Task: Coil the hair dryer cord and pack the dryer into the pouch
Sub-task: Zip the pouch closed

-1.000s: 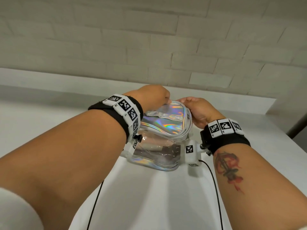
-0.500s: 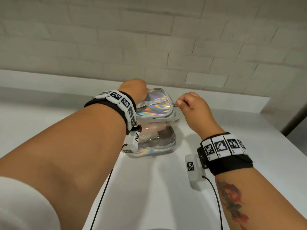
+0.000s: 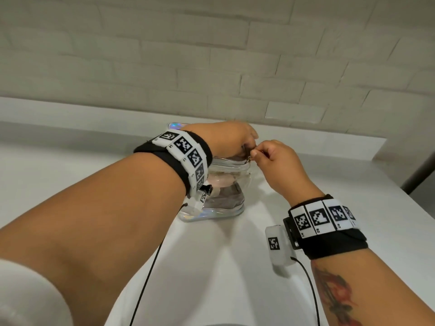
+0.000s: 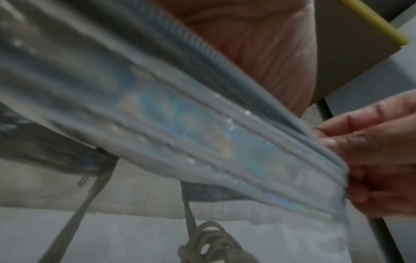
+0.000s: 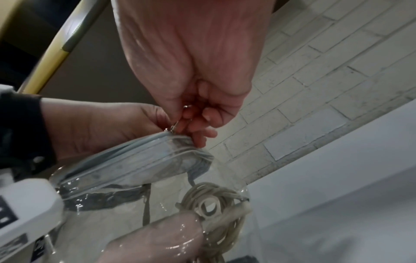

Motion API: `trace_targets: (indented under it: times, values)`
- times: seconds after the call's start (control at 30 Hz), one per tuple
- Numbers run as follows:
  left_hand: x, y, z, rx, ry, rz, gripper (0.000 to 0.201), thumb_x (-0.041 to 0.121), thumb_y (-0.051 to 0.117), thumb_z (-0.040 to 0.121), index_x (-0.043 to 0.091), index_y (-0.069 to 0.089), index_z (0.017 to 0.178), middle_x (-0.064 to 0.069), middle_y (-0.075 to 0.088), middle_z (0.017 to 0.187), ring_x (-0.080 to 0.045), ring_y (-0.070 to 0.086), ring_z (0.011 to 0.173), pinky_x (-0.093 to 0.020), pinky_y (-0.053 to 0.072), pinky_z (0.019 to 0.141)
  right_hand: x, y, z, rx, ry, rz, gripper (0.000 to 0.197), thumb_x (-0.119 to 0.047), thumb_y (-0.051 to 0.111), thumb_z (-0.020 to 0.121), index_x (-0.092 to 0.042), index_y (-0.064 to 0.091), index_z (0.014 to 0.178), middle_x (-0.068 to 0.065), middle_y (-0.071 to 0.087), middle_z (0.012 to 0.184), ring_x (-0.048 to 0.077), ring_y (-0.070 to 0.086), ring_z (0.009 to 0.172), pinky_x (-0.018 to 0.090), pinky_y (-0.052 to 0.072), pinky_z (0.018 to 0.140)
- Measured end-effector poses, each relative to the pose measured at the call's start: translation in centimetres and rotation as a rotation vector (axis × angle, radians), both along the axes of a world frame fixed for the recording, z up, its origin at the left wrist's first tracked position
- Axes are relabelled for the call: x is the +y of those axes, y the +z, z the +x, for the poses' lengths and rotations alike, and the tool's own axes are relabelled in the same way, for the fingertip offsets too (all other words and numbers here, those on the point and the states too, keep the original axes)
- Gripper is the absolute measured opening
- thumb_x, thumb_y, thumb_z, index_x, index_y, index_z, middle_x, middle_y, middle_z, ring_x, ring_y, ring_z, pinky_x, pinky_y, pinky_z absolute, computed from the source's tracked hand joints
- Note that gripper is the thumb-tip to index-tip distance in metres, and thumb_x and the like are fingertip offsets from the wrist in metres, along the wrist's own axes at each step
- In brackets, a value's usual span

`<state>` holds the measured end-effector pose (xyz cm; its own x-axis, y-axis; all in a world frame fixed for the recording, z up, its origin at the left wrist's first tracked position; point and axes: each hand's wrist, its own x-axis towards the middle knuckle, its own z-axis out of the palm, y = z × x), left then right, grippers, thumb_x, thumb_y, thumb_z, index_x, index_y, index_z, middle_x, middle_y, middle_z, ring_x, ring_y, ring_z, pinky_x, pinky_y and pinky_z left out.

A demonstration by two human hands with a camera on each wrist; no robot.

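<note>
While our left hand clamps the top of the pouch so it cannot slide on the desk, our right hand pinches the zipper pull at the pouch's 3 o'clock corner. The dryer and its coiled cord lie inside the clear wall. At 12 o'clock the desk's raised back edge stands near; bare room lies toward 3 and 6 o'clock.

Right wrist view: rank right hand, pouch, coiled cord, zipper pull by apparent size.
1. right hand, nearest the lens, so inflated
2. pouch, comparable; it runs off frame, so ranks 1 and 2 are unsure
3. coiled cord, inside the pouch
4. zipper pull, pinched by the right hand
</note>
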<state>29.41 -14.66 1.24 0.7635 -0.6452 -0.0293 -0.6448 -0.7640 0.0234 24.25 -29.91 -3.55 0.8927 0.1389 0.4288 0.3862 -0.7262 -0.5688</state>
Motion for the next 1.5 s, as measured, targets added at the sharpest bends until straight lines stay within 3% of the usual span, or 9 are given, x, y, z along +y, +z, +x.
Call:
trace_targets:
  times: [0.13,0.6,0.8,0.93,1.07,1.13,1.2,1.37,1.5]
  values:
    - [-0.3,-0.1,0.0,-0.03,-0.009,0.062,0.027,0.027,0.053,0.091,0.029,0.069,0.113,0.002,0.067,0.115,-0.024,0.063,0.101,-0.039,0.05,0.09,-0.8,0.1,-0.7,0.026,-0.021,-0.087,0.019,-0.027,0.056,0.091,-0.016,0.059,0.076,0.003,0.056,0.085,0.019,0.051,0.076,0.029,0.036,0.067]
    - [-0.7,-0.6,0.0,-0.051,0.081,-0.015,0.03,0.021,0.051,0.086,0.033,0.068,0.108,0.007,0.069,0.113,-0.02,0.064,0.1,-0.026,0.038,0.071,4.3,0.1,-4.5,0.169,0.211,-0.009,0.022,-0.026,0.064,0.084,-0.023,0.062,0.062,-0.006,0.054,0.053,0.006,0.047,0.048,0.024,0.039,0.052]
    - [3.0,1.0,-0.8,-0.151,0.314,-0.542,0.035,0.027,0.055,0.094,0.02,0.06,0.128,-0.004,0.058,0.134,-0.025,0.059,0.114,-0.023,0.039,0.081,1.5,3.4,-1.5,0.052,0.095,0.175,0.024,-0.03,0.057,0.09,-0.015,0.07,0.078,0.003,0.057,0.062,0.014,0.048,0.057,0.03,0.039,0.06]
    - [8.3,-0.3,-1.0,-0.085,0.674,-0.878,0.042,0.036,0.047,0.097,0.007,0.06,0.125,-0.016,0.062,0.131,-0.031,0.056,0.121,-0.036,0.043,0.1,1.1,4.3,2.3,-0.004,0.051,0.084,0.011,-0.026,0.059,0.088,-0.021,0.069,0.089,-0.003,0.067,0.081,0.018,0.062,0.08,0.032,0.047,0.077]
    - [9.9,-1.2,-1.4,0.161,0.832,-1.125,0.039,0.041,0.048,0.091,0.009,0.071,0.098,-0.018,0.069,0.112,-0.034,0.065,0.103,-0.041,0.049,0.091,3.1,4.3,5.1,0.06,0.112,-0.06,0.029,-0.024,0.059,0.088,-0.017,0.063,0.116,0.004,0.067,0.113,0.022,0.062,0.106,0.03,0.046,0.094]
    - [9.6,-0.9,-1.3,0.245,0.832,-1.323,0.021,0.028,0.06,0.085,0.014,0.072,0.075,-0.006,0.071,0.085,-0.023,0.07,0.074,-0.031,0.05,0.074,4.4,4.3,5.8,0.085,0.181,-0.203,0.038,-0.027,0.056,0.091,-0.019,0.055,0.129,0.004,0.06,0.129,0.022,0.056,0.118,0.026,0.039,0.097]
    - [9.1,-0.6,-1.5,0.34,0.798,-1.428,0.012,0.013,0.065,0.083,0.013,0.067,0.072,0.002,0.066,0.065,-0.012,0.063,0.047,-0.019,0.048,0.054,5.6,4.3,5.8,0.112,0.243,-0.386,0.044,-0.027,0.051,0.093,-0.019,0.048,0.136,0.007,0.055,0.138,0.025,0.051,0.125,0.029,0.038,0.1]
    - [7.8,-1.1,-1.7,0.677,0.638,-1.539,0.018,0.009,0.051,0.091,0.006,0.066,0.082,-0.007,0.069,0.07,-0.018,0.066,0.058,-0.023,0.056,0.053,6.6,3.9,6.5,0.162,0.223,-0.603,0.032,-0.027,0.043,0.093,-0.02,0.056,0.122,0.011,0.064,0.113,0.034,0.059,0.103,0.044,0.047,0.09]
    - [7.5,-3.3,-1.2,0.685,0.596,-1.503,0.024,0.005,0.043,0.095,0.008,0.066,0.09,-0.011,0.068,0.087,-0.017,0.068,0.065,-0.023,0.058,0.054,5.6,3.8,6.9,0.186,0.183,-0.567,0.029,-0.027,0.042,0.096,-0.018,0.06,0.117,0.011,0.067,0.107,0.031,0.061,0.094,0.034,0.046,0.078]
